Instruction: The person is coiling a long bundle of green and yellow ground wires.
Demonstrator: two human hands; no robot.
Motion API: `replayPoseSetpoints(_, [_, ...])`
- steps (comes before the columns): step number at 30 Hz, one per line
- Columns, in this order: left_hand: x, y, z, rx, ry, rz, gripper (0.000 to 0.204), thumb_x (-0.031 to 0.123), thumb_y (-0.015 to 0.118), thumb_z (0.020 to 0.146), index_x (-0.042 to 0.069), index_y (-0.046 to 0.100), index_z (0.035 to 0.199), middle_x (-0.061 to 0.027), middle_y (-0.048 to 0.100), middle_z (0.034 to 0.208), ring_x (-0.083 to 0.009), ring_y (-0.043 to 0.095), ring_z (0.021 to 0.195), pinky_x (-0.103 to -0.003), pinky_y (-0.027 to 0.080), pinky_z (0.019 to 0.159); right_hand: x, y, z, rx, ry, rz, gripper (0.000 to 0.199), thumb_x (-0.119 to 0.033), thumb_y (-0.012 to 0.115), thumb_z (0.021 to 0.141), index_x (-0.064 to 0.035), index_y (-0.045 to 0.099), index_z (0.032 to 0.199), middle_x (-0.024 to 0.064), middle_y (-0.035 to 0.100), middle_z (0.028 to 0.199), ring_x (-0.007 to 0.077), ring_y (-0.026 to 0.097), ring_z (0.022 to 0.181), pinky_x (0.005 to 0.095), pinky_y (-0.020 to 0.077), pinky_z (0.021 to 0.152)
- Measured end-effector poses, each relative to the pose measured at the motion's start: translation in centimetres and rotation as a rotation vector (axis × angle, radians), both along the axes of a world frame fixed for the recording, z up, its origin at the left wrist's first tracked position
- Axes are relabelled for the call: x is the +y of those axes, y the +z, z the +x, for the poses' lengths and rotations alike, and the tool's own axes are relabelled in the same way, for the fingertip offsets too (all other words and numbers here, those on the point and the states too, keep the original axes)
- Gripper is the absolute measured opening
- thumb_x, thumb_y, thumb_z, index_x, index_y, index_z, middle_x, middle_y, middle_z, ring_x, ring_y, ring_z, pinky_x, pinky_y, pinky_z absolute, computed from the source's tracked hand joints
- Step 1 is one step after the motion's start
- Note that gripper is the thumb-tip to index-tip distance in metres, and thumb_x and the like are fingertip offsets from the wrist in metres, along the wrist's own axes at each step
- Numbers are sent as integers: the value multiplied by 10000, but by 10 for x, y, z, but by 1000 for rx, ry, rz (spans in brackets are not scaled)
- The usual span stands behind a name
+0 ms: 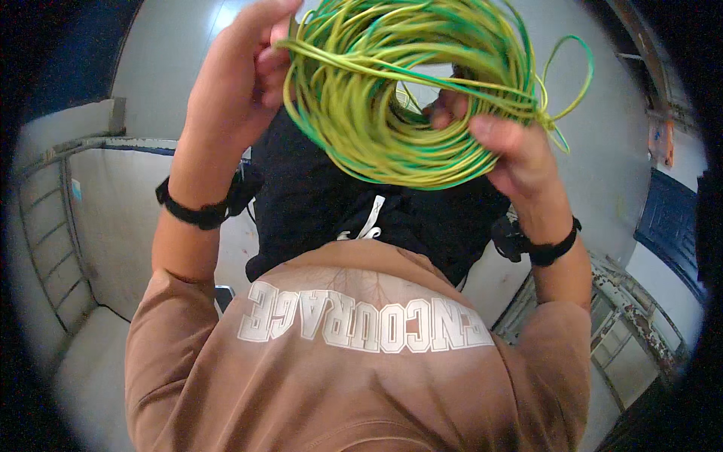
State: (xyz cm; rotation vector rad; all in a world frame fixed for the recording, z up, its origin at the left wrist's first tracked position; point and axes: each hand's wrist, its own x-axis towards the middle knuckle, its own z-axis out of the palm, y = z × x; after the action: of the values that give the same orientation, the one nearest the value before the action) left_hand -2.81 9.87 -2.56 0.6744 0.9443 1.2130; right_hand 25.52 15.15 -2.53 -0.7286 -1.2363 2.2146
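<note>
A thick coil of yellow-green electrical wire (339,105) is held up in front of me, above my lap. My right hand (516,147) grips its lower right side, the thumb on the outer face and the fingers reaching into the centre hole. At the coil's left edge, my left hand (260,64) is closed with curled fingers on a doubled strand of the wire that runs across the coil's face. Past the right side, this strand meets a knot-like twist and a loose loop (576,90) sticks out. Some left fingertips are blurred or hidden behind the coil.
A grey surface (602,173) extends beyond the coil. Metal frames stand at the left (56,226) and lower right (625,331). At the right are a dark blue panel (666,218) and a small orange object (661,142). Black straps circle both wrists.
</note>
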Motion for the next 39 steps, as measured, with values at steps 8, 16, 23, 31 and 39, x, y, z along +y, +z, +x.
replayPoseSetpoints(8, [64, -1, -125, -209, -260, 468, 282, 296, 526, 958, 46, 653, 985, -19, 623, 831, -152, 593, 788, -308, 472, 762, -52, 29, 5, -407, 922, 340, 722, -199, 829, 649, 42, 498, 1243, 105, 659, 1084, 203, 643, 952, 331, 509, 818])
replayPoseSetpoints(16, [30, 5, -4, 731, 436, 347, 305, 275, 532, 952, -3, 565, 1075, -125, 598, 1059, -245, 580, 954, -398, 452, 908, -13, 43, 20, -446, -230, 407, 437, -79, 730, 748, 44, 592, 1144, 100, 688, 998, 170, 664, 885, 310, 534, 831])
replayPoseSetpoints(23, [-35, 17, 83, 649, -128, 584, 400, 119, 521, 966, -67, 482, 1318, -167, 543, 1310, -239, 511, 1229, -351, 339, 1091, -13, 27, -9, -417, -493, 465, 337, -59, 727, 762, 34, 624, 1070, 98, 699, 965, 152, 672, 830, 303, 547, 771])
replayPoseSetpoints(31, [-33, -7, 109, -98, 56, 147, 457, 131, 744, 818, -15, 564, 1212, -74, 641, 1120, -159, 604, 1042, -305, 478, 925, -59, 8, -41, -691, -291, 1311, 850, -169, 809, 678, 80, 348, 1347, 236, 521, 1164, 377, 520, 1061, 438, 441, 934])
replayPoseSetpoints(39, [-18, -8, 72, -695, 86, 136, 411, 295, 583, 875, 37, 515, 1187, -50, 624, 1031, -210, 590, 1083, -463, 471, 988, -49, 9, -34, -562, -497, 1591, 918, -403, 796, 731, 20, 356, 1415, 250, 353, 1392, 386, 334, 1309, 503, 286, 1089])
